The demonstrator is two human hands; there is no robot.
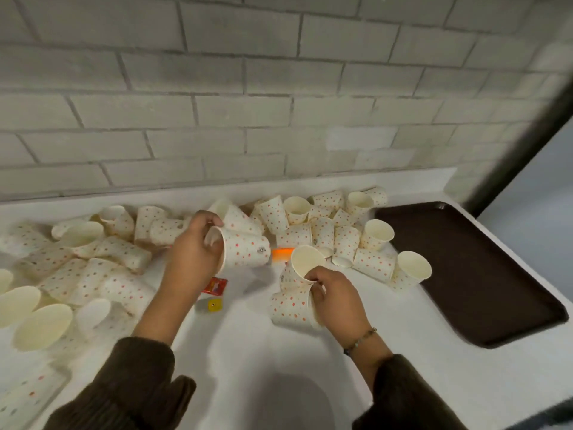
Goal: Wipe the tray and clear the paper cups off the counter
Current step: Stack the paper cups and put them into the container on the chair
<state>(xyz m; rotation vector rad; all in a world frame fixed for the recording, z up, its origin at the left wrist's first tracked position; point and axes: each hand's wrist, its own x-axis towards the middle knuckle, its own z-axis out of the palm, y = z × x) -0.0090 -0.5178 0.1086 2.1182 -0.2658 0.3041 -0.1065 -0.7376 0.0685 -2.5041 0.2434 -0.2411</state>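
Note:
Several white paper cups with orange dots lie scattered over the white counter (248,352), in one heap at the left (93,274) and another at the back right (328,231). My left hand (192,252) grips one dotted cup (245,251) by its rim, holding it on its side above the counter. My right hand (338,301) holds two cups: one lying on its side (291,307) and one tilted upward (305,262) above it. The dark brown tray (465,274) lies flat on the counter at the right, with nothing on it.
A grey brick wall (248,103) backs the counter. Between my hands lie a small red packet (214,286), a yellow piece (214,305) and an orange object (282,253). A dark frame edge (527,125) rises at the right. A stack of cups (24,395) lies at the bottom left.

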